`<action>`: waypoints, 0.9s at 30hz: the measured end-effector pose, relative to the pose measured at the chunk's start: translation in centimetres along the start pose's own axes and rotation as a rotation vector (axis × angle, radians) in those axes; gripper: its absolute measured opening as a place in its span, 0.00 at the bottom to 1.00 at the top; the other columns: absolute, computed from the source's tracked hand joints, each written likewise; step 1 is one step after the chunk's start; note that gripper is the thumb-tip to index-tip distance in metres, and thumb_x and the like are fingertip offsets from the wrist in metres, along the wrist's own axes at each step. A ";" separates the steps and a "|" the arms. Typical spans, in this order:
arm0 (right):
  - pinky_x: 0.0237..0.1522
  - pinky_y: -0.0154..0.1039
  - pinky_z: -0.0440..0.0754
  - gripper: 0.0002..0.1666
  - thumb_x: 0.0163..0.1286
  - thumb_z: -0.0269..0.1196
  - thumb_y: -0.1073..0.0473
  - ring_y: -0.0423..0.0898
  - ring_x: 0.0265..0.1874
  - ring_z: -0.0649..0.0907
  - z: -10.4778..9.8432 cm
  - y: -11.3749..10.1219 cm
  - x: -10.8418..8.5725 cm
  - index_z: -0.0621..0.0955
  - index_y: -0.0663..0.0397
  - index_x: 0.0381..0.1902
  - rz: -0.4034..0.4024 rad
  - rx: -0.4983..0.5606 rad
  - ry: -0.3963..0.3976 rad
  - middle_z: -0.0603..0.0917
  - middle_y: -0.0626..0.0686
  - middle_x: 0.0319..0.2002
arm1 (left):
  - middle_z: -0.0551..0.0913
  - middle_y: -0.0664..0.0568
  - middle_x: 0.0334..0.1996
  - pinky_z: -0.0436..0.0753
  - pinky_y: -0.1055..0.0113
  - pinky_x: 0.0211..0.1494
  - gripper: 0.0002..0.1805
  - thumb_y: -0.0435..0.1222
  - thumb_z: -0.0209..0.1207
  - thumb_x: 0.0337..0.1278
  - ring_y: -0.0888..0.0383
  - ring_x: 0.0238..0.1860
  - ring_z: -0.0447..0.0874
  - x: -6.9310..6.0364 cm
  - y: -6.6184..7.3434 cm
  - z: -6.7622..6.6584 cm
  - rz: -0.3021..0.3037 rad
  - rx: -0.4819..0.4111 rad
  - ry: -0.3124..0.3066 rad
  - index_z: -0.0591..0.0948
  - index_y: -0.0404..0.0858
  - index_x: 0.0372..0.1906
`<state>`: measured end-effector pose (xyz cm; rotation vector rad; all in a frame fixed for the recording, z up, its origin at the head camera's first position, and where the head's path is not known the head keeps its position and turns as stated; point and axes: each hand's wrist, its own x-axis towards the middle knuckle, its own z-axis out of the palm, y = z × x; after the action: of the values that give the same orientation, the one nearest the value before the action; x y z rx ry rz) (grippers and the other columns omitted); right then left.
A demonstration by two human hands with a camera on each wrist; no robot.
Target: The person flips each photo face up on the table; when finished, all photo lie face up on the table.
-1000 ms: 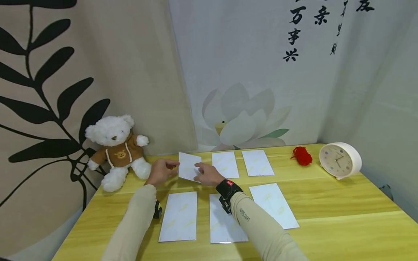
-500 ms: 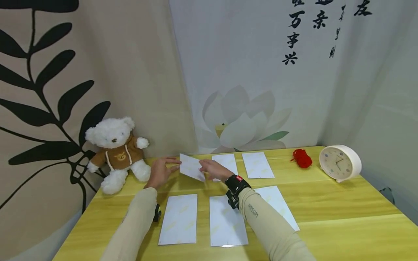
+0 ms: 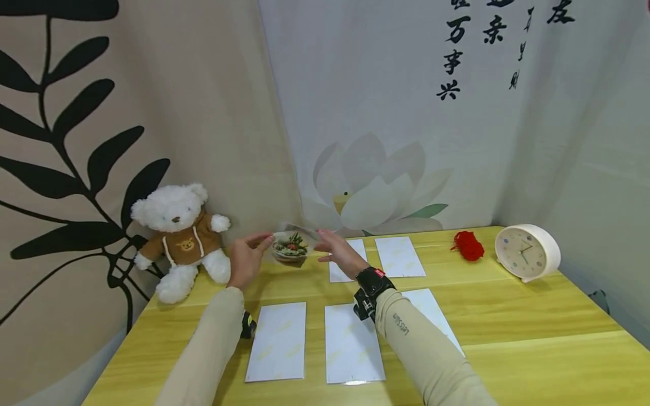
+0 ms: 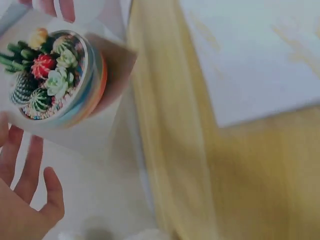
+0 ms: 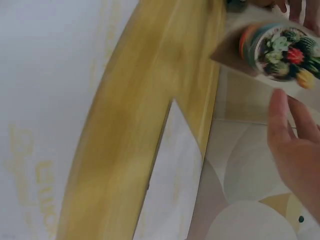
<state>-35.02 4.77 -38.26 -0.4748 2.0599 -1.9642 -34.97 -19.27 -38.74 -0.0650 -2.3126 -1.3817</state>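
Observation:
A card (image 3: pixel 291 247) stands tilted above the back edge of the table, its picture side showing small cacti and succulents in a round bowl. In the left wrist view the card (image 4: pixel 85 95) shows a bowl with blue and orange bands. My left hand (image 3: pixel 247 262) holds the card's left edge at the fingertips. At its right edge is my right hand (image 3: pixel 345 256), fingers spread, the fingertips at the card's upper corner. The right wrist view shows that hand (image 5: pixel 300 150) beside the blurred card (image 5: pixel 275 50).
White cards (image 3: pixel 276 341) lie in two rows on the wooden table (image 3: pixel 533 332), some partly behind my right arm. A white teddy bear (image 3: pixel 178 237) sits at the back left. Red yarn (image 3: pixel 468 246) and a round clock (image 3: pixel 528 252) stand at the back right.
The card between my hands has turned from its white side to its picture side and tilted up. My right hand has moved slightly right, its fingers now more spread.

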 end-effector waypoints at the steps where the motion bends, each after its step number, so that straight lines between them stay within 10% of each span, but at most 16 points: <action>1: 0.69 0.59 0.72 0.32 0.84 0.41 0.50 0.63 0.73 0.68 0.1 0.0 0.1 0.56 0.59 0.79 -0.015 -0.017 0.023 0.64 0.68 0.75 | 0.91 0.41 0.44 0.80 0.76 0.40 0.14 0.42 0.66 0.64 0.71 0.35 0.83 0.1 0.1 0.0 -0.013 -0.022 0.017 0.90 0.38 0.46; 12: 0.56 0.49 0.84 0.34 0.73 0.57 0.68 0.59 0.59 0.83 1.6 2.0 0.1 0.65 0.55 0.75 -0.179 -0.329 0.189 0.82 0.64 0.60 | 0.91 0.41 0.36 0.89 0.66 0.33 0.12 0.34 0.67 0.61 0.64 0.25 0.86 0.2 -0.2 0.3 -0.251 -0.177 0.053 0.87 0.29 0.44; 19: 0.33 0.35 0.85 0.35 0.63 0.62 0.73 0.56 0.38 0.89 2.0 2.9 0.4 0.73 0.57 0.70 -0.203 -0.387 0.209 0.82 0.66 0.59 | 0.91 0.41 0.37 0.90 0.60 0.38 0.11 0.32 0.68 0.59 0.67 0.23 0.84 -0.1 -0.4 0.1 -0.304 -0.171 0.030 0.86 0.29 0.44; 27: 0.27 0.33 0.84 0.36 0.60 0.66 0.74 0.51 0.26 0.87 2.1 3.1 0.8 0.75 0.58 0.68 -0.141 -0.398 0.255 0.84 0.66 0.56 | 0.87 0.35 0.49 0.89 0.57 0.50 0.18 0.28 0.60 0.66 0.67 0.32 0.85 -0.6 -1.0 -0.3 -0.318 -0.188 -0.182 0.81 0.31 0.60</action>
<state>-35.08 2.63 -41.47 -0.4775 2.6657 -1.7616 -34.60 -19.92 -39.65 0.1298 -2.4100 -1.8177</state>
